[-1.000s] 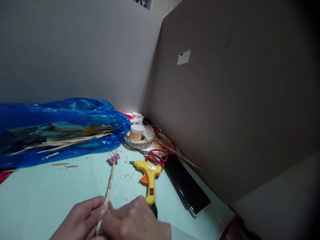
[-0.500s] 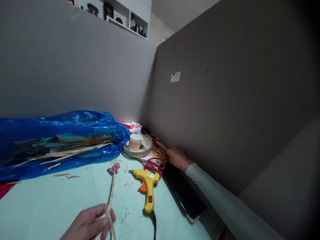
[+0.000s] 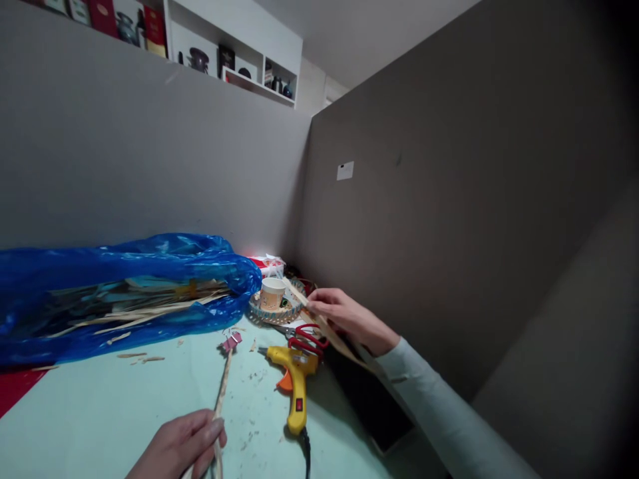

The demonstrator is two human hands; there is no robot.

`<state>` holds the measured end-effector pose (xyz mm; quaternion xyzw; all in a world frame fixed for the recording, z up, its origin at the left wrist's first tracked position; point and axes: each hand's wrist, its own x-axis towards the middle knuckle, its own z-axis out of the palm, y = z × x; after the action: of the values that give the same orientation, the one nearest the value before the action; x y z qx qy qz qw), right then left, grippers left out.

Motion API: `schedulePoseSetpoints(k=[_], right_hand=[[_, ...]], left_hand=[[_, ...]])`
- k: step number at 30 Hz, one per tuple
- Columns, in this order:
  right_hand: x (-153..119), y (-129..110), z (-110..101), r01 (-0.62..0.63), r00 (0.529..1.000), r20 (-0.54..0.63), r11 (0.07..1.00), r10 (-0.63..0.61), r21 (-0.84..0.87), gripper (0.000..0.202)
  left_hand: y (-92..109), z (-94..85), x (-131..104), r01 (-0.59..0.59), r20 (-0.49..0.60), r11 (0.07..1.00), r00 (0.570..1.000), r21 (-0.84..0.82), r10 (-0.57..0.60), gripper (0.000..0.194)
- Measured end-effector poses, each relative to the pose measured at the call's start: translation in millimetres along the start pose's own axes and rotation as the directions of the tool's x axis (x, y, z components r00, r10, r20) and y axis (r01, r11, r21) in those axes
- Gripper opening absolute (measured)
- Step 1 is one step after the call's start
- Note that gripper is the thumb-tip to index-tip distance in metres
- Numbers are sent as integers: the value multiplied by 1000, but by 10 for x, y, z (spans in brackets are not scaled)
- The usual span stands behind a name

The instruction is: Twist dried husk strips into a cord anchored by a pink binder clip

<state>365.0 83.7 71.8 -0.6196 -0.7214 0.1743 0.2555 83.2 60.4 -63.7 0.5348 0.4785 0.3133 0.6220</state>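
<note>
Pale woven straw strip (image 3: 222,386), pink binder clip (image 3: 230,342) at its far end, is lying pinched in my left grip (image 3: 187,442) over the mint tabletop (image 3: 100,406); my right grip (image 3: 344,316) is pinching a loose flat straw strip (image 3: 327,329) (best kept flat, untwisted) beside the red-handled scissors (image 3: 307,338).

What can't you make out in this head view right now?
- Left hand: its wrist and the braided strip's lower end are cut off by the bottom edge.
- Black flat device: partly covered by the right hand's sleeve.
- Shelf items: too small to identify.
- Woven tray: contents hidden behind paper cup.
</note>
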Motion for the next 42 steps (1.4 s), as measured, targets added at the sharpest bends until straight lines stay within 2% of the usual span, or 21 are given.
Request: schedulePoseSetpoints(k=[1,2,4,7,10,12,16,21,28,33,39,42], right_hand=[[-42,-93,100,24,995,83,965,-47,259,27],[-84,-186,219,10,984,151,876,-94,483,24],[-163,-353,489,-56,954,245,707,-170,705,21],[-236,-496,879,-94,928,300,640,-222,763,20],[-244,-471,1153,-59,927,279,640,-249,766,16],[-242,-405,1253,-65,934,284,676,-218,734,13],[-283,-331,1299,-64,934,301,740,-192,669,14],[-347,-386,1274,-45,929,320,803,-185,594,11],[-358,-417,1237,3,939,300,875,-169,484,8],[-371,-410,1254,-16,948,285,875,-140,483,1],[-381,-358,1338,-128,939,326,771,-108,623,15],[-403,-376,1344,-103,950,299,808,-93,580,14]], left_hand=[[31,8,-23,-7,3,1000,1000,18,7,52],[60,15,-49,-12,8,999,1000,32,12,49],[106,26,-100,-7,21,999,1000,35,6,47],[138,33,-158,-1,47,1000,999,-22,2,46],[164,36,-192,21,63,996,998,-85,-15,44],[188,37,-201,48,69,994,997,-95,-41,41],[223,36,-197,32,58,999,998,-13,-31,41],[264,57,-221,-15,28,996,1000,87,13,40],[343,100,-261,18,13,995,1000,99,-20,33],[318,90,-262,44,2,996,999,78,-44,31],[309,75,-260,22,32,994,999,110,-26,26],[340,86,-276,62,16,991,998,118,-65,24]])
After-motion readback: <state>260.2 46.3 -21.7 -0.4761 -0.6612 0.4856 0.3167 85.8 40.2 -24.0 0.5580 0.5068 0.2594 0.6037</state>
